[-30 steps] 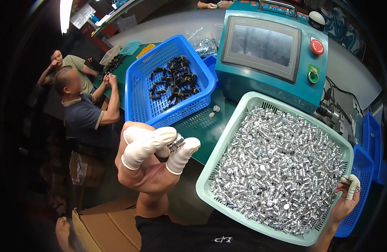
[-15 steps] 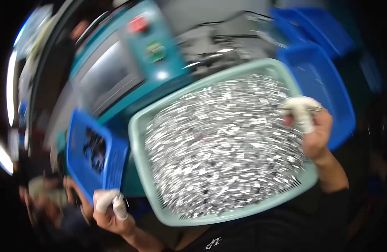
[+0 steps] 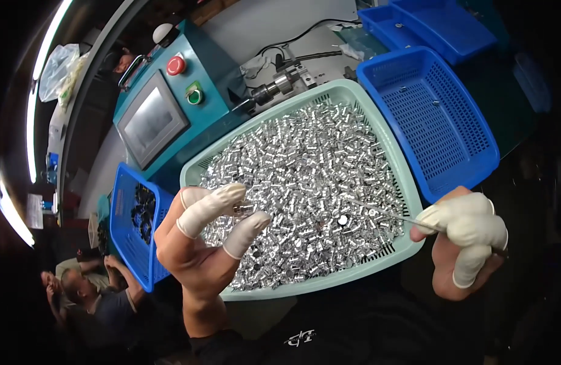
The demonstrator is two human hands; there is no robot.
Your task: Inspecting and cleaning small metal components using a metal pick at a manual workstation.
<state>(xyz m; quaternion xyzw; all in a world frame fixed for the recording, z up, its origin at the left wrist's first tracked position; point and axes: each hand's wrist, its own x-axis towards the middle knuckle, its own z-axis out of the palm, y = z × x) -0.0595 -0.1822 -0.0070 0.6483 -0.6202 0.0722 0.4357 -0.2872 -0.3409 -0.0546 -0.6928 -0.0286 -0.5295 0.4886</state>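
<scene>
A pale green basket [image 3: 338, 288] heaped with small shiny metal parts [image 3: 304, 164] fills the middle of the view. Over its left side is my left hand [image 3: 201, 237], with white covers on the fingers; thumb and forefinger are apart, and I make out nothing gripped between them. My right hand [image 3: 466, 240], its fingers covered in white too, is closed around a thin metal rod [image 3: 393, 215] at the basket's right rim. The rod points left over the heaped parts; its far tip is hard to tell from them.
Behind stands a teal machine [image 3: 204, 61] with a screen [image 3: 152, 118], a red button [image 3: 176, 65] and a metal spindle [image 3: 271, 90]. A blue basket [image 3: 435, 121] lies right; another, left [image 3: 123, 213], holds black parts. Blue trays [image 3: 444, 27] are far right. People [image 3: 95, 286] sit at the left.
My left hand has moved right and up from beside the basket to over the parts, its fingers spreading. My right hand has dropped lower at the right rim. The blur is gone.
</scene>
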